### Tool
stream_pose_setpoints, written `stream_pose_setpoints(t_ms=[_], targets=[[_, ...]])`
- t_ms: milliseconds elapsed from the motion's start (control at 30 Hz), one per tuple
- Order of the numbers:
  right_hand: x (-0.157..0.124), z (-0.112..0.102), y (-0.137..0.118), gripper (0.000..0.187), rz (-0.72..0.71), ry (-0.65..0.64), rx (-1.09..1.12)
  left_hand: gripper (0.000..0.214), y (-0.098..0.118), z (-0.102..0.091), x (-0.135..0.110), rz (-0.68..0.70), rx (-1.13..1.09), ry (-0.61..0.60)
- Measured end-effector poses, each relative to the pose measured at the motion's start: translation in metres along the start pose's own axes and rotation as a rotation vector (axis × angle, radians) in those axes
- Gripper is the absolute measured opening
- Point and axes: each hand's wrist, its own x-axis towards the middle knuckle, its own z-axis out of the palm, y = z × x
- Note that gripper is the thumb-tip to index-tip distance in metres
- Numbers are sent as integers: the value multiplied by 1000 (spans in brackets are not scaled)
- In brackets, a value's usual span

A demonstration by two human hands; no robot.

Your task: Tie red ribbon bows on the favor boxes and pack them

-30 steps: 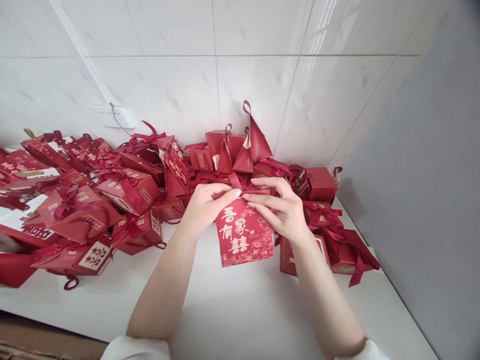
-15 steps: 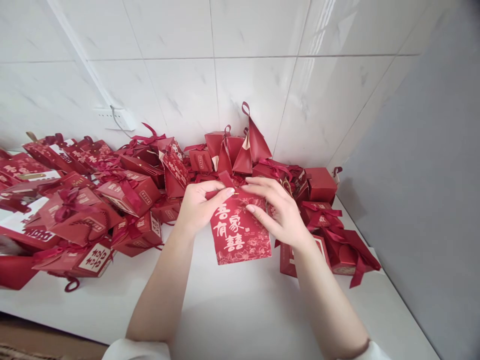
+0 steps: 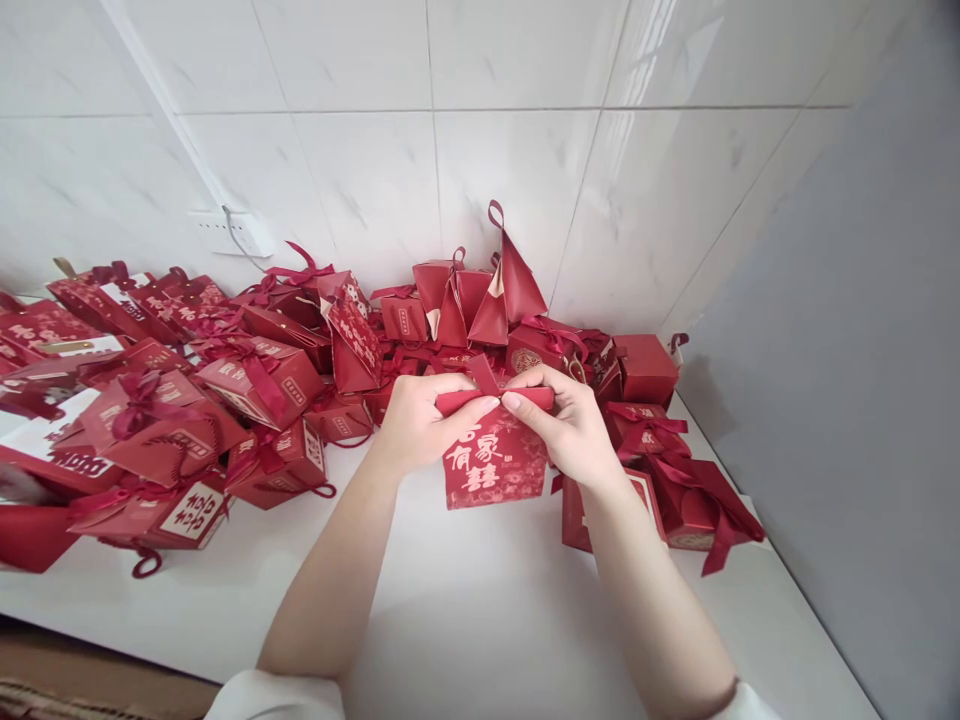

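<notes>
A red paper gift box [image 3: 495, 466] with gold characters stands on the white counter [image 3: 480, 620] in the middle. My left hand [image 3: 420, 418] pinches the left side of its top and a dark red ribbon [image 3: 486, 385] there. My right hand [image 3: 570, 420] pinches the right side of the same ribbon and top flap. Both thumbs and forefingers meet over the box's top edge. The fingers hide the top of the box's printed face.
A big pile of similar red gift boxes with ribbons [image 3: 172, 400] covers the counter's left and back. More red boxes [image 3: 675, 480] lie at the right beside a grey wall [image 3: 847, 400]. White tiles [image 3: 450, 150] and a wall socket [image 3: 229, 232] stand behind.
Both hands closed in on the box's top, fingers now pinched together on the ribbon. The box has tipped back a little, and its upper characters are covered.
</notes>
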Motion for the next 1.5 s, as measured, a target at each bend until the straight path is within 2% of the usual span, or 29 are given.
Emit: stream_pose_setpoints(t_ms=[67,133,233,267,333,400,500,567,700,767,833,900,1000,1067,1200,1367,1433,1500], targets=[[-1,-3,-1,16,27,-60,-8,26,-1,-2,1,-32,-14,-75],[-1,-6,-3,15,-1,-112,11,30,-1,-4,1,-79,-24,-228],[-1,-9,-5,45,-91,-196,48,33,-2,-5,2,-109,-14,-439],[-1,-10,-6,45,-110,-234,30,33,-3,-5,2,-111,-14,-477],[-1,-13,-7,27,-133,-278,-36,33,-4,-5,2,-124,-19,-524],[-1,-17,-8,8,-144,-259,-94,33,-4,-7,3,-144,-17,-526],[-2,-26,-9,3,-155,-202,-135,31,-4,-13,4,-194,-26,-440],[-3,-30,-10,4,-146,-211,-158,28,-4,-18,4,-224,-39,-373],[-3,-33,-6,10,-126,-245,-180,23,-3,-22,4,-262,-43,-282],[-2,-32,-4,21,-93,-212,-119,23,-4,-22,4,-282,-66,-234],[-1,-31,-3,44,-10,-213,-43,23,-7,-19,6,-298,-138,-127],[-1,-30,-3,55,105,-296,1,24,-11,-13,8,-327,-288,47],[1,-27,-1,39,243,-387,70,27,-17,0,13,-383,-601,265],[3,-22,3,32,283,-322,141,30,-19,8,15,-400,-751,282],[8,-12,16,27,331,-122,267,36,-20,19,16,-444,-844,181],[12,-6,22,26,377,-59,381,43,-24,22,18,-540,-897,164],[14,-6,23,26,376,59,391,46,-25,20,17,-557,-910,74],[16,-7,26,27,327,254,394,52,-26,16,15,-586,-885,-111]])
